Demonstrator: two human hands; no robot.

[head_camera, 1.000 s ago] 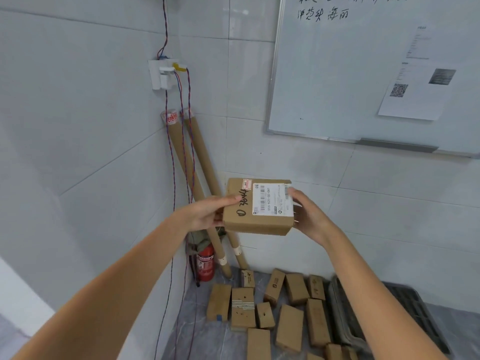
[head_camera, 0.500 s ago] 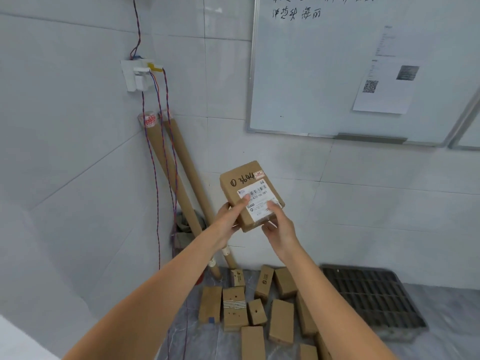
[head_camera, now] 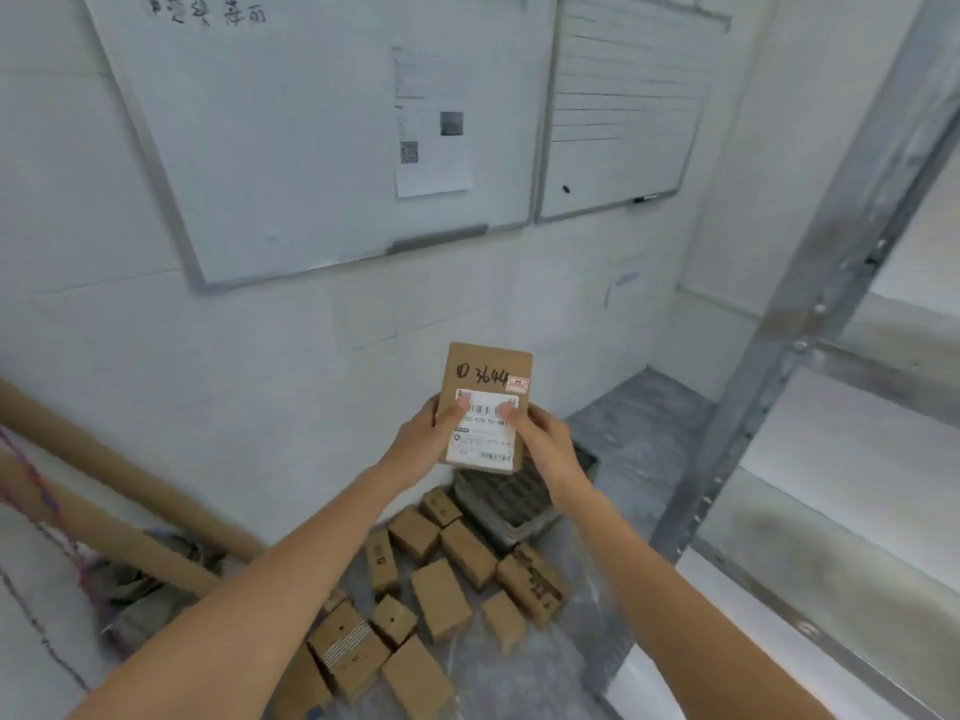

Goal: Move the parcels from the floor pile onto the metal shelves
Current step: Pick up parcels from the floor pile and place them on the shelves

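Note:
A brown cardboard parcel (head_camera: 487, 376) with a white shipping label and handwritten digits is held upright in front of me at chest height. My left hand (head_camera: 423, 439) grips its left edge with the thumb on the label. My right hand (head_camera: 543, 433) grips its right edge, thumb also on the label. Below on the grey floor lies the pile of several brown parcels (head_camera: 441, 597). The metal shelves (head_camera: 852, 423) stand at the right, with a grey upright post and pale shelf boards.
Two whiteboards (head_camera: 322, 122) hang on the tiled wall ahead. Long cardboard tubes (head_camera: 104, 470) lean at the left with crumpled material at their foot. A dark slatted crate (head_camera: 511, 498) sits on the floor behind the pile.
My view has swung right, bringing the metal shelves into sight. The parcel has turned upright in both hands and moved right with me.

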